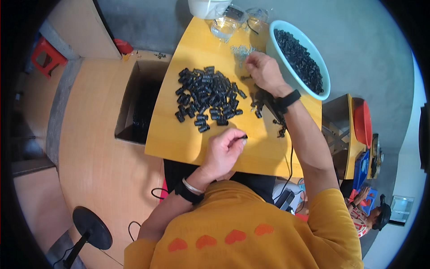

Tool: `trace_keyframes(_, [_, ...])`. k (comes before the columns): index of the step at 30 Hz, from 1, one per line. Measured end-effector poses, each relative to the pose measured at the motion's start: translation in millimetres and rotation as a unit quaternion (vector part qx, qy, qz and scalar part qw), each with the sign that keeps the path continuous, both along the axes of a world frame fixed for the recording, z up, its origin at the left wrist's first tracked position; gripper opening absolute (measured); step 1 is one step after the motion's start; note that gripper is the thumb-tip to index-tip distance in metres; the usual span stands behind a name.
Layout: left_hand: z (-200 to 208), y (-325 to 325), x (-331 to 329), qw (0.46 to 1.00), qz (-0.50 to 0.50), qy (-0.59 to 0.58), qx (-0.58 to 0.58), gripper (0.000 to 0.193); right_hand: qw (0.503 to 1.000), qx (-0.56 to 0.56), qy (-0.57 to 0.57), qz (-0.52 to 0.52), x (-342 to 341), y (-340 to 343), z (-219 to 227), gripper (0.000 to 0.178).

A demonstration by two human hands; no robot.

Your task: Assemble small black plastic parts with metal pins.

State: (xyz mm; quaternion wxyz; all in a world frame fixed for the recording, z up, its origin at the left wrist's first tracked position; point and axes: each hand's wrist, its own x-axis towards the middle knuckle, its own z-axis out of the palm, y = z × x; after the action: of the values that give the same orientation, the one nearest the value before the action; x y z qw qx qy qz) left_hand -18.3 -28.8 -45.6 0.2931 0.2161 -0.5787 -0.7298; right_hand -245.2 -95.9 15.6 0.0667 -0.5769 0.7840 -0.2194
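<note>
My left hand (224, 150) is near the table's front edge, its thumb and fingers pinched on a small black plastic part (244, 136). Most of that part is hidden by the fingertips. Farther off and to the right, my right hand (266, 74) hangs beside a scatter of small silvery pieces (242, 50), too small to name surely. Its fingers are drawn together, and whatever is between them cannot be made out. A heap of short black cylindrical parts (206, 92) lies left of both hands. Under my right wrist are loose small black pieces (259, 105).
A light-blue basin (326, 76) full of small black parts stands on the yellow table (174, 139) at the right. Clear containers (224, 28) and a white tub (208, 8) are at the back. An open cardboard box (127, 121) sits left. Another person (369, 215) is far right.
</note>
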Motion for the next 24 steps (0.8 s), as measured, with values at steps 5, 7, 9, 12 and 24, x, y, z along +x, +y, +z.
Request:
trace_keyframes(5, [1,-12,2,0.987,-0.022,0.052,0.149,0.011,0.928,0.005,-0.372,0.009,58,58,35,0.003])
trace_keyframes(7, [1,-13,3,0.986,-0.019,0.052,0.158,0.012,0.888,-0.013,-0.459,0.013,73,85,34,0.006])
trace_keyframes(9, [8,-10,8,0.985,-0.02,0.05,0.165,0.012,0.865,-0.037,-0.501,-0.005,84,105,29,0.007])
trace_keyframes(12, [18,-1,14,0.982,-0.024,0.077,0.172,0.012,0.836,-0.074,-0.543,-0.021,100,128,19,0.007])
trace_keyframes(24, [44,14,23,0.977,-0.031,0.064,0.202,0.012,0.852,-0.206,-0.481,0.011,127,157,5,0.004])
